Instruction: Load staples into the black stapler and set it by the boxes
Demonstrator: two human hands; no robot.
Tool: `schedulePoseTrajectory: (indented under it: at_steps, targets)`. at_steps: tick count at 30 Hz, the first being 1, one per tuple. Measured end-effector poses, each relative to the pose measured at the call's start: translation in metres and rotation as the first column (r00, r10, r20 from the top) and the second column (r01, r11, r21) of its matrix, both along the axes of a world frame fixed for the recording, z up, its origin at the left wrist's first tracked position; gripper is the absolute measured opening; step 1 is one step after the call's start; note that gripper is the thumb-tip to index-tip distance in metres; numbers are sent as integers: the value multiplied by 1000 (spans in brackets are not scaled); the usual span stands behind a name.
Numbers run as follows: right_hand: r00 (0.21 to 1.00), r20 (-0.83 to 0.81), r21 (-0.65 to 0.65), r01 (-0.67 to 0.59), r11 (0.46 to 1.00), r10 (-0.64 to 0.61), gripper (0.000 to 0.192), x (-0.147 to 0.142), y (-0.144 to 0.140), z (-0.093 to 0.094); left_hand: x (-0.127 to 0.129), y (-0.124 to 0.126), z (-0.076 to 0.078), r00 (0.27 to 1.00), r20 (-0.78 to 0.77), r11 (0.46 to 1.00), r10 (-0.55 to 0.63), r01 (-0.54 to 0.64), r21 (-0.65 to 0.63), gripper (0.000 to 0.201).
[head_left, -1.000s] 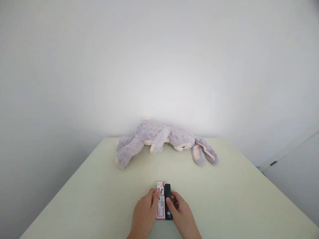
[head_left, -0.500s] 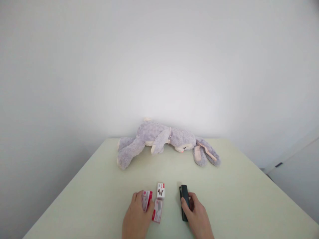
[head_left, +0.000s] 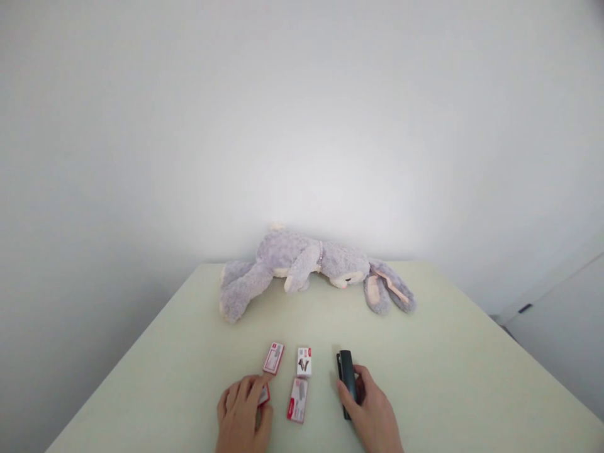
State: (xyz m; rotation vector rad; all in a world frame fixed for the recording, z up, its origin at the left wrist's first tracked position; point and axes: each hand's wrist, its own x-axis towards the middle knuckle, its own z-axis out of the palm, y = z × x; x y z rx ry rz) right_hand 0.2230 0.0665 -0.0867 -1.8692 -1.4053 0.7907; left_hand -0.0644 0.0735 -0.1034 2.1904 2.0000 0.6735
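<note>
My left hand (head_left: 244,415) is curled over a small red-and-white staple box (head_left: 264,395), with the thumb on its near side; the hand hides most of this box. The index fingertip reaches the lower end of another red-and-white staple box (head_left: 274,358), lying flat just beyond. To the right lie a white box with a picture of binder clips (head_left: 304,362) and, nearer me, a third staple box (head_left: 297,400). My right hand (head_left: 370,406) grips a dark green stapler (head_left: 347,377), thumb on the left side and fingers on the right, its long side pointing away from me.
A grey-purple plush rabbit (head_left: 292,255) lies on its side along the back of the pale green table (head_left: 448,365), ears to the right. Behind it rises a white wall (head_left: 302,126).
My left hand has moved left and nearer me. One staple box now lies apart beyond it, with another under the fingers. My right hand and the stapler have barely shifted.
</note>
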Motion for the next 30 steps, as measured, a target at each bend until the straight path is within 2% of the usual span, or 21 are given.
schedulePoseTrajectory:
  at_steps: [3,6,9,13,17,20,23,26,30]
  targets:
    - [1000,15,-4,-7,1000,7,42,0,0,2,-2,-4,-5,998,-63,1000,-4,5,23,51]
    - [999,40,37,-15,999,13,44,3,-1,4,4,-1,-3,996,-78,996,39,-32,83,54]
    - [995,101,74,-12,997,5,41,6,-3,6,22,-4,1,997,-71,995,-1,9,100,47]
    - [985,169,34,-47,998,40,41,9,-9,11,57,-10,2,995,-51,994,-80,84,75,44]
    - [974,211,-20,-87,996,89,44,13,-14,16,72,-10,-5,999,-37,995,-15,18,97,53]
    - [969,227,6,-100,995,96,45,14,-14,21,68,-12,-13,999,-13,996,40,-38,85,43]
    - [970,208,55,-142,988,128,44,4,-8,28,69,-19,-19,998,-9,996,-60,60,62,36]
    - [963,217,67,-180,981,162,32,-19,-1,37,76,-25,-22,988,-28,986,-152,154,66,48]
    - [947,272,74,-197,978,170,17,-54,5,47,80,-27,-25,978,-53,978,-201,204,41,56]
